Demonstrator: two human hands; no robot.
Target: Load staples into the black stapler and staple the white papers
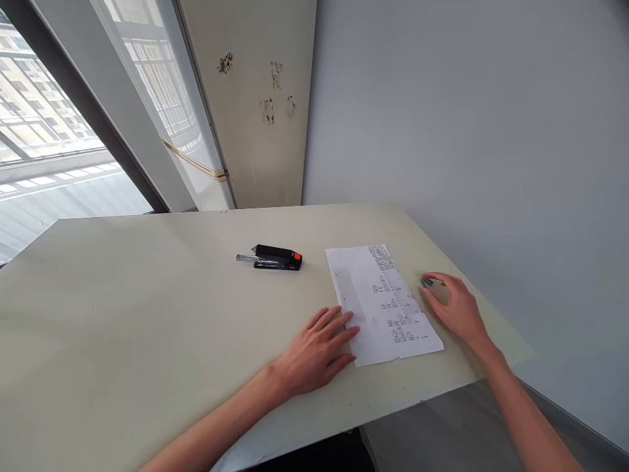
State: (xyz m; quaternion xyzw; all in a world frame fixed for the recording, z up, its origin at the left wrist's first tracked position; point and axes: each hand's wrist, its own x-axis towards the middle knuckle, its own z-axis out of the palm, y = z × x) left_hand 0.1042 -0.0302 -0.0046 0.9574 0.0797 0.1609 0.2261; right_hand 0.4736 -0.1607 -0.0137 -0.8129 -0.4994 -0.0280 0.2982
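Note:
A printed white sheet of paper [378, 308] lies flat on the pale table [147, 314]. My left hand [319, 347] rests with fingers spread, its fingertips on the sheet's left edge. Just right of the paper, my right hand [455, 305] has its thumb and fingers curved around a small silvery piece [425, 282], which looks like a strip of staples and is partly hidden by the fingertips. Behind the left hand sits a black stapler [278, 257] with an orange-red mark; its metal tray sticks out to the left.
A grey wall [442, 131] runs along the table's right side. Beyond the far edge stands a beige panel [255, 131] with brown stains, beside a window [44, 105] on the left. The table's front edge passes below both hands.

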